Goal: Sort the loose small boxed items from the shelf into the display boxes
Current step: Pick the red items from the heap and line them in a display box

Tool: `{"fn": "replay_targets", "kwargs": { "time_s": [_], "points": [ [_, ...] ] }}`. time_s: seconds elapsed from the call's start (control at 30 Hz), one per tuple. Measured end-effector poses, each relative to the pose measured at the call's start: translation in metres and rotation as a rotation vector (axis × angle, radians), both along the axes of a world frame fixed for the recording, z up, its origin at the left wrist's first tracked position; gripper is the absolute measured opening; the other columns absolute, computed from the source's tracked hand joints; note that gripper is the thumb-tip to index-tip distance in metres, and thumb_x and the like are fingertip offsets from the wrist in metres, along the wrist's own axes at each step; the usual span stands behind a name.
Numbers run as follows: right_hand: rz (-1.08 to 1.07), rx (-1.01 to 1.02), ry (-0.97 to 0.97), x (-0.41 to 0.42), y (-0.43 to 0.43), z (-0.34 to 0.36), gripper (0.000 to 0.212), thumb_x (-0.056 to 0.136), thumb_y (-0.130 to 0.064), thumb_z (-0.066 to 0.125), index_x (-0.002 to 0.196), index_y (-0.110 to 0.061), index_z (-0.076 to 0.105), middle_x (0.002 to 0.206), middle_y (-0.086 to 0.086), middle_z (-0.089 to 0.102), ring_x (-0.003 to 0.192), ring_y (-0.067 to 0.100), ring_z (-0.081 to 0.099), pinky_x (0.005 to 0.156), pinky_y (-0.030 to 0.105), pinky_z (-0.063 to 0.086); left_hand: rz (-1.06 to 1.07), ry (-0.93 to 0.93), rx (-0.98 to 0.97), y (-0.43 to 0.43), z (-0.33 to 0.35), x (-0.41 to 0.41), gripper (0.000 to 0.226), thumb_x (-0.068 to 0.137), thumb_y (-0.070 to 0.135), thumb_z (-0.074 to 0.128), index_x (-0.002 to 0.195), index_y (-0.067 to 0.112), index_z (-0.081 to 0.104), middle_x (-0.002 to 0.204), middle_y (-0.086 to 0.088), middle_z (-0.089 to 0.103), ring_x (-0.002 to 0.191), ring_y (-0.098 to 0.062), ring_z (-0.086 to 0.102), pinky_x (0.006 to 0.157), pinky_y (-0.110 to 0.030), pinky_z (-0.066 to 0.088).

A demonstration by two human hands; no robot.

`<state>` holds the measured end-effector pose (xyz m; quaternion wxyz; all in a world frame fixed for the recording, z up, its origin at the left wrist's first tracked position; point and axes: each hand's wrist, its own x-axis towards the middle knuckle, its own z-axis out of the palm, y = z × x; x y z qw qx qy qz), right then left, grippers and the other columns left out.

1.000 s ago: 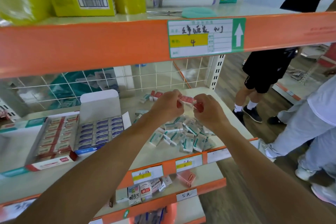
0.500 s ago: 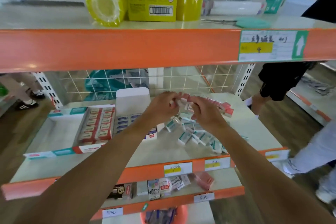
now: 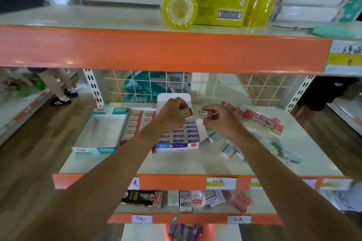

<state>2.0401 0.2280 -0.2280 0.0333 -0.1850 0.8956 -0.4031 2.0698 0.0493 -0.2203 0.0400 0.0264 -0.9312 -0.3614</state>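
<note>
A person's bare arms reach over a store shelf (image 3: 186, 162) with an orange front edge. The left hand (image 3: 171, 115) is curled, pinching a small red-and-white box (image 3: 185, 112) at its fingertips, at about 2 o'clock from the knuckles. The right hand (image 3: 222, 121) pinches a second red-and-white box (image 3: 204, 114) at its 10 o'clock. The two boxes sit near each other with a clear gap between them. Both are held above the back of the blue display box (image 3: 177, 145), which lies at 6 o'clock from the left hand and is filled with rows of blue-labelled boxes.

Half a second ago the hands were nearly touching over the loose pile. Now they are apart, each with its own box, and they are over the display boxes.

Each held box is small and oblong, white with a red band; the print is too small to read. The red display box (image 3: 123, 129), partly filled, stands at 8 o'clock from the left hand, touching the blue one. A teal display box (image 3: 94, 150) stands just beside it, farther toward 9 o'clock. Loose red boxes (image 3: 258, 116) lie at 3 o'clock from the right hand. Loose teal boxes (image 3: 228, 149) are scattered at its 5 o'clock.
</note>
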Motion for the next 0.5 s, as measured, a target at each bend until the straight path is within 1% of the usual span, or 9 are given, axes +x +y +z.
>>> {"fn": "replay_targets", "kwargs": {
  "time_s": [0.07, 0.1, 0.17, 0.23, 0.3, 0.33, 0.37, 0.43, 0.5],
  "points": [
    [0.013, -0.003, 0.010, 0.003, -0.011, 0.000, 0.042, 0.083, -0.011, 0.072, 0.123, -0.012, 0.060, 0.109, 0.003, 0.066, 0.095, 0.017, 0.064, 0.088, 0.036, 0.055, 0.029, -0.010, -0.005, -0.009, -0.002, 0.004, 0.043, 0.076, -0.002, 0.070, 0.114, 0.014, 0.056, 0.108, -0.001, 0.058, 0.099, -0.019, 0.058, 0.075, -0.026, 0.055],
    [0.012, 0.001, 0.018, 0.003, -0.016, 0.000, 0.040, 0.084, -0.011, 0.071, 0.122, -0.012, 0.060, 0.108, 0.004, 0.066, 0.094, 0.018, 0.064, 0.088, 0.038, 0.055, 0.044, -0.014, -0.005, -0.014, -0.003, 0.006, 0.043, 0.076, -0.002, 0.070, 0.114, 0.014, 0.057, 0.110, -0.002, 0.058, 0.099, -0.020, 0.058, 0.073, -0.025, 0.056],
    [0.019, -0.008, 0.019, 0.004, -0.027, 0.000, 0.032, 0.086, -0.012, 0.069, 0.117, -0.011, 0.061, 0.107, 0.004, 0.066, 0.093, 0.019, 0.065, 0.086, 0.041, 0.056, 0.066, -0.011, -0.013, -0.024, -0.003, 0.010, 0.042, 0.076, -0.001, 0.069, 0.113, 0.014, 0.057, 0.109, -0.001, 0.057, 0.097, -0.018, 0.056, 0.064, -0.017, 0.049],
    [0.038, -0.038, 0.004, 0.007, -0.036, 0.000, 0.021, 0.088, -0.013, 0.066, 0.108, -0.016, 0.059, 0.104, 0.002, 0.065, 0.090, 0.021, 0.067, 0.084, 0.044, 0.057, 0.063, -0.007, -0.039, -0.034, -0.002, 0.015, 0.038, 0.078, 0.004, 0.070, 0.111, 0.015, 0.056, 0.106, 0.001, 0.058, 0.093, -0.015, 0.054, 0.060, -0.014, 0.043],
    [0.057, -0.060, 0.001, 0.008, -0.046, 0.000, 0.017, 0.088, -0.014, 0.065, 0.100, -0.021, 0.057, 0.100, -0.001, 0.064, 0.088, 0.020, 0.067, 0.083, 0.042, 0.057, 0.052, 0.000, -0.068, -0.044, -0.002, 0.021, 0.033, 0.079, 0.009, 0.071, 0.106, 0.017, 0.055, 0.103, 0.002, 0.059, 0.090, -0.014, 0.054, 0.058, -0.011, 0.040],
    [0.069, -0.058, 0.010, 0.009, -0.050, 0.000, 0.016, 0.088, -0.014, 0.066, 0.099, -0.021, 0.057, 0.099, -0.003, 0.063, 0.089, 0.019, 0.066, 0.081, 0.038, 0.057, 0.055, -0.001, -0.077, -0.048, -0.002, 0.024, 0.030, 0.080, 0.011, 0.071, 0.103, 0.019, 0.054, 0.100, 0.004, 0.059, 0.088, -0.013, 0.054, 0.057, -0.011, 0.038],
    [0.081, -0.041, 0.024, 0.010, -0.054, 0.001, 0.015, 0.088, -0.015, 0.066, 0.099, -0.020, 0.057, 0.097, -0.005, 0.063, 0.089, 0.016, 0.065, 0.078, 0.030, 0.055, 0.057, -0.007, -0.085, -0.053, -0.001, 0.027, 0.028, 0.081, 0.012, 0.071, 0.100, 0.021, 0.052, 0.097, 0.005, 0.059, 0.086, -0.013, 0.055, 0.055, -0.011, 0.037],
    [0.095, -0.006, 0.047, 0.013, -0.063, 0.003, 0.016, 0.087, -0.015, 0.067, 0.101, -0.018, 0.060, 0.094, -0.008, 0.061, 0.087, 0.011, 0.062, 0.069, 0.015, 0.046, 0.043, -0.027, -0.077, -0.062, -0.001, 0.032, 0.026, 0.081, 0.015, 0.072, 0.096, 0.022, 0.052, 0.093, 0.007, 0.061, 0.083, -0.012, 0.057, 0.058, -0.014, 0.042],
    [0.113, 0.012, 0.055, 0.014, -0.071, 0.003, 0.016, 0.085, -0.015, 0.069, 0.098, -0.020, 0.061, 0.090, -0.012, 0.060, 0.085, 0.009, 0.060, 0.067, 0.013, 0.043, 0.025, -0.042, -0.081, -0.071, 0.000, 0.038, 0.025, 0.079, 0.018, 0.075, 0.092, 0.023, 0.054, 0.091, 0.008, 0.064, 0.080, -0.011, 0.059, 0.064, -0.018, 0.047]
  ]
}}
